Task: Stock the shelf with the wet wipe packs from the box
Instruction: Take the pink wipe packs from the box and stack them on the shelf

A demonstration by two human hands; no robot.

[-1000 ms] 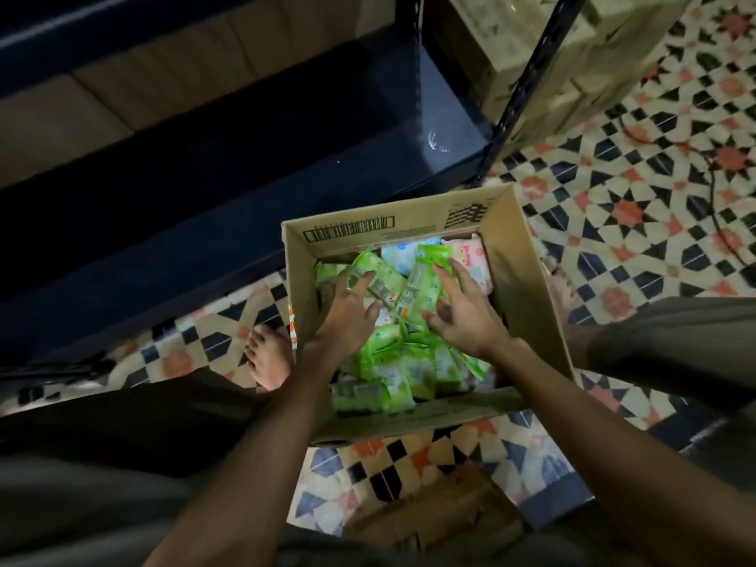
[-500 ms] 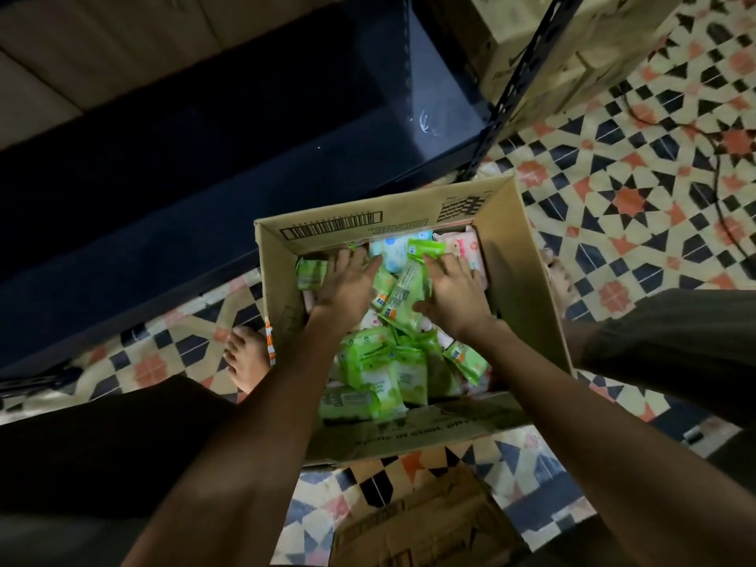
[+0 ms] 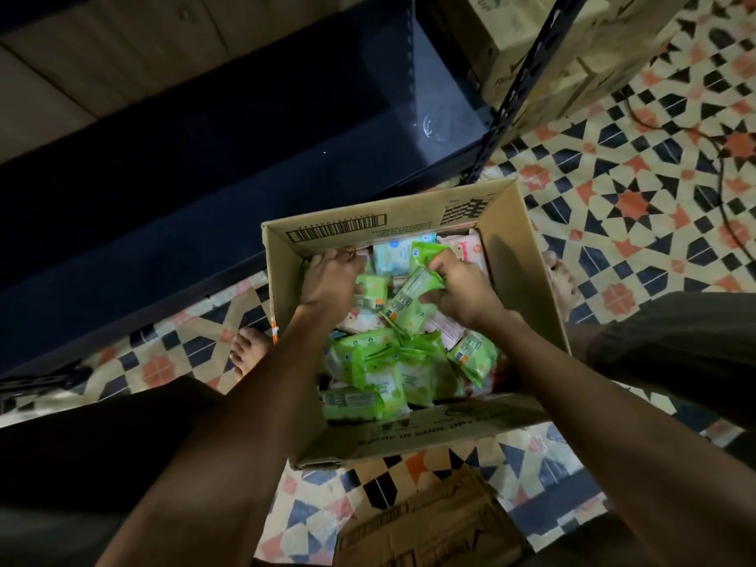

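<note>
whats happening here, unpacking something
A person crouches over an open cardboard box of wet wipe packs on the tiled floor. The right hand grips a green pack near the top of the pile; the left hand digs among packs at the far side. The dark shelf behind looks bare.

An open cardboard box (image 3: pixel 527 288) sits on a patterned tile floor (image 3: pixel 638 206), just near of a dark blue shelf (image 3: pixel 196 165). Both hands reach into the far half of the box. The right hand (image 3: pixel 462 290) grips green wet wipe packs (image 3: pixel 411 298), fingers curled round them. The left hand (image 3: pixel 331 276) lies over a green pack (image 3: pixel 371 292) by the far-left wall; its grasp is unclear. More green packs (image 3: pixel 380 370) fill the near half, with a pale blue pack (image 3: pixel 392 254) and pink packs (image 3: pixel 474 249) at the far wall. Stacked cartons (image 3: pixel 544 47) stand far right.
</note>
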